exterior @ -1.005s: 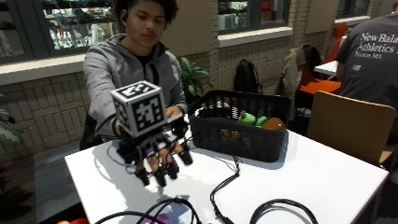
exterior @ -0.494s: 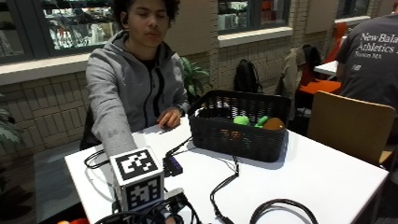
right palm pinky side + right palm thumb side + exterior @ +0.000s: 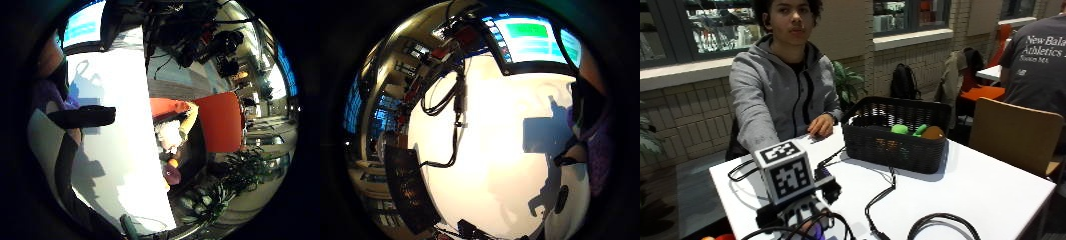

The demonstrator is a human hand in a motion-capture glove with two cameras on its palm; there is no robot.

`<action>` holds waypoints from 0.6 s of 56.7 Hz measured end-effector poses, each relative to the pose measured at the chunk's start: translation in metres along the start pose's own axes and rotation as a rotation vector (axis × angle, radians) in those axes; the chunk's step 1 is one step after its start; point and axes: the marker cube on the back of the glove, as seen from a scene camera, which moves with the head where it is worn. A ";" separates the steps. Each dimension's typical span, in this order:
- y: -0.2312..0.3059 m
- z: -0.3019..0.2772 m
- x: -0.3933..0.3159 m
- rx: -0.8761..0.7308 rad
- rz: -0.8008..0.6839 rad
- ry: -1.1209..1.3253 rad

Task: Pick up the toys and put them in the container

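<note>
Lowered to the table's (image 3: 986, 185) near edge, the hand (image 3: 803, 212) covers a purple toy (image 3: 814, 231); grip unclear.

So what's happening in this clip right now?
A person at a white table is clearing toys into a black basket. A few toys, green and orange, already lie in it. The gloved right hand is low at the near table edge, by something purple; whether it grips anything can't be seen. The bare hand rests beside the basket.
</note>
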 end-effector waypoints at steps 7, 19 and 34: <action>0.002 -0.047 -0.029 -0.005 -0.147 0.010; 0.055 -0.121 -0.151 0.112 -0.404 -0.113; 0.184 -0.154 -0.333 0.148 -0.920 -0.086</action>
